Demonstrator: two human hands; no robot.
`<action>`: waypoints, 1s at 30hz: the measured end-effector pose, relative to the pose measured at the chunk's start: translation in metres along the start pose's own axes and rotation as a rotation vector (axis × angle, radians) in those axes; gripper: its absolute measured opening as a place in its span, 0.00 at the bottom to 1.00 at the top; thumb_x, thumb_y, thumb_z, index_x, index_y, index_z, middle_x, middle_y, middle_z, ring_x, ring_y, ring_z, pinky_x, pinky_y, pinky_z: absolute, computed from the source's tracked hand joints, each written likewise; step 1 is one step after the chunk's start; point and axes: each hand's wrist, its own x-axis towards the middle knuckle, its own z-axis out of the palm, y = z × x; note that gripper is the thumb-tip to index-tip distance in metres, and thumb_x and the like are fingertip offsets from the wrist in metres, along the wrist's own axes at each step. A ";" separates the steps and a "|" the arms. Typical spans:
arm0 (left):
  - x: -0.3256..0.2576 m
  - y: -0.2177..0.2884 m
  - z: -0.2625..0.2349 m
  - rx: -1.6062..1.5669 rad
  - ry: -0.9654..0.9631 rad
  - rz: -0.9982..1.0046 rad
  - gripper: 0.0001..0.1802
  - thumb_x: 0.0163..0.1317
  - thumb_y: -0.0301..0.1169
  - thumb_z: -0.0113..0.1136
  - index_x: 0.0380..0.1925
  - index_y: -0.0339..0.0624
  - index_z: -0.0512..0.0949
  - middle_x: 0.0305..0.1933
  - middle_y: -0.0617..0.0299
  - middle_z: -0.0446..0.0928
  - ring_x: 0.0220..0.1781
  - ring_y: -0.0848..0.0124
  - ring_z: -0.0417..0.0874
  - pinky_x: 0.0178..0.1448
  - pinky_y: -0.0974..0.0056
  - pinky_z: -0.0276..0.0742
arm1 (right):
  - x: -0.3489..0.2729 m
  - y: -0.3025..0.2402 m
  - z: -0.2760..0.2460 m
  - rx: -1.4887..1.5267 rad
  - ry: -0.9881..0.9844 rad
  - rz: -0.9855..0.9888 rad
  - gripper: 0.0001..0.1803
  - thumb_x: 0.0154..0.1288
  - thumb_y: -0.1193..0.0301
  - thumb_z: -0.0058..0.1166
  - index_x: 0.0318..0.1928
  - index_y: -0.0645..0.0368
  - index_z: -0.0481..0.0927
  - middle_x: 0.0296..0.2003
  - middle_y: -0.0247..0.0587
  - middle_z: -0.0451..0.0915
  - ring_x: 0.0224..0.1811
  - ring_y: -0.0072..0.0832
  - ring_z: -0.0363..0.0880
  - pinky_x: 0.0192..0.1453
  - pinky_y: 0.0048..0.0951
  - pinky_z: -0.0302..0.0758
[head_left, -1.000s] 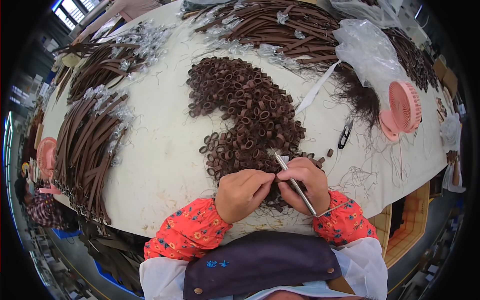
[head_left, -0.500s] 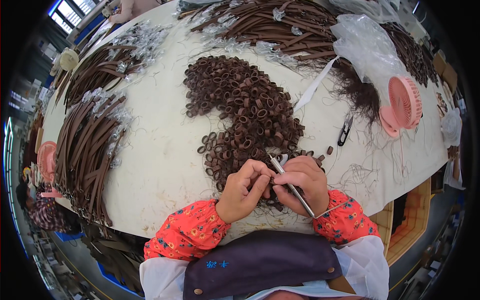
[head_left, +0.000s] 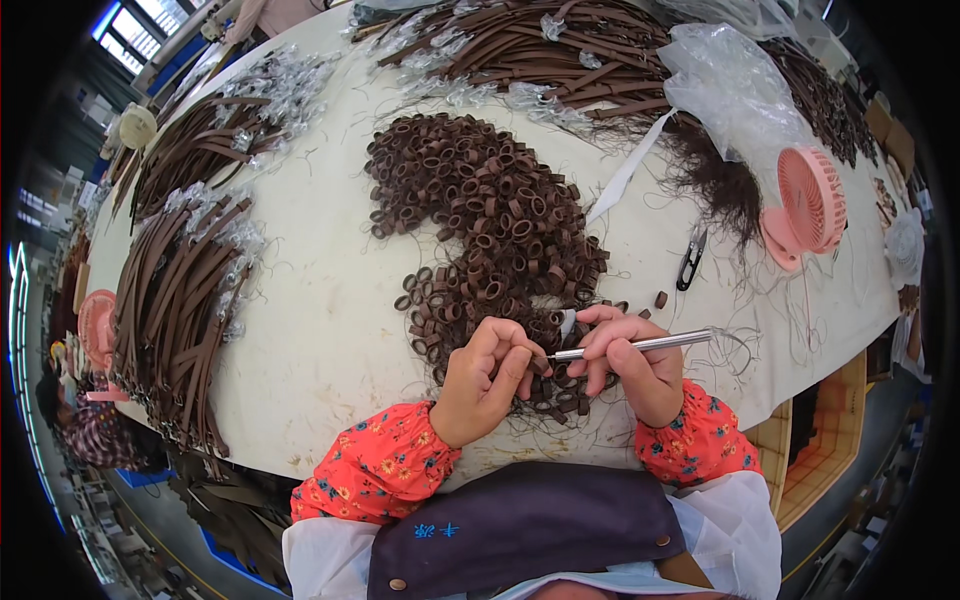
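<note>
My left hand (head_left: 478,388) pinches a small brown strap loop (head_left: 540,367) between thumb and forefinger. My right hand (head_left: 645,375) grips a slim silver pen-shaped tool (head_left: 676,342) with a thin cord at its rear end. The tool lies nearly level, and its narrow tip meets the loop at my left fingertips or sits just beside it; I cannot tell which. Something pale shows by my right fingers, partly hidden. Beyond both hands spreads a big heap of brown strap loops (head_left: 500,215), with dark loose threads among them.
Brown straps (head_left: 180,320) with clear plastic wrap lie at the left, more straps (head_left: 560,60) at the back. Black thread snips (head_left: 691,260) and a pink fan (head_left: 808,205) stand right of the heap. Another pink fan (head_left: 97,330) is far left. A wooden bin (head_left: 825,440) sits below the table's right edge.
My right hand has turned, swinging the tool from a steep slant to nearly level, its tip now at the loop in my left fingers. My left hand has barely moved.
</note>
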 end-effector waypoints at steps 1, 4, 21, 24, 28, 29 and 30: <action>0.000 0.000 0.000 -0.001 0.006 0.001 0.05 0.74 0.28 0.42 0.43 0.38 0.63 0.38 0.54 0.79 0.26 0.79 0.74 0.31 0.75 0.72 | 0.000 0.000 0.000 -0.007 -0.005 0.003 0.12 0.74 0.69 0.42 0.39 0.61 0.77 0.22 0.33 0.80 0.31 0.20 0.80 0.68 0.43 0.58; -0.001 -0.001 0.000 0.005 0.015 -0.003 0.05 0.74 0.28 0.43 0.44 0.37 0.63 0.38 0.54 0.79 0.26 0.79 0.75 0.30 0.75 0.72 | 0.001 0.000 0.000 -0.022 -0.019 0.006 0.12 0.73 0.69 0.42 0.38 0.61 0.77 0.22 0.33 0.80 0.31 0.20 0.80 0.69 0.43 0.58; -0.002 -0.002 -0.001 0.018 0.005 -0.014 0.05 0.74 0.28 0.43 0.43 0.37 0.64 0.37 0.54 0.79 0.25 0.79 0.74 0.30 0.75 0.72 | 0.001 0.004 -0.001 -0.077 -0.044 0.016 0.12 0.73 0.69 0.42 0.38 0.61 0.78 0.21 0.33 0.80 0.29 0.19 0.79 0.67 0.42 0.60; -0.001 -0.001 0.000 -0.005 0.015 -0.006 0.05 0.74 0.27 0.42 0.43 0.37 0.63 0.38 0.53 0.79 0.26 0.79 0.74 0.31 0.75 0.72 | 0.002 0.002 0.001 -0.056 -0.002 -0.030 0.12 0.73 0.69 0.43 0.38 0.61 0.78 0.21 0.33 0.80 0.29 0.20 0.79 0.66 0.42 0.61; -0.001 -0.001 0.002 0.009 0.034 0.009 0.04 0.74 0.26 0.41 0.43 0.37 0.63 0.38 0.53 0.79 0.27 0.79 0.76 0.32 0.75 0.74 | 0.001 0.003 0.001 -0.180 0.028 -0.089 0.06 0.68 0.71 0.52 0.40 0.60 0.78 0.25 0.33 0.81 0.31 0.25 0.80 0.61 0.41 0.66; -0.001 -0.001 0.003 0.029 0.042 0.024 0.04 0.73 0.26 0.42 0.43 0.37 0.64 0.37 0.55 0.79 0.27 0.79 0.76 0.32 0.74 0.73 | 0.002 0.003 0.003 -0.323 0.029 -0.149 0.06 0.65 0.72 0.55 0.41 0.59 0.77 0.27 0.33 0.81 0.33 0.28 0.80 0.59 0.40 0.68; -0.001 -0.001 0.005 0.048 0.050 0.040 0.04 0.73 0.26 0.44 0.43 0.36 0.65 0.36 0.57 0.80 0.27 0.80 0.76 0.32 0.74 0.73 | 0.005 0.003 0.007 -0.467 0.030 -0.209 0.09 0.61 0.73 0.58 0.42 0.58 0.77 0.29 0.34 0.81 0.34 0.30 0.80 0.56 0.40 0.69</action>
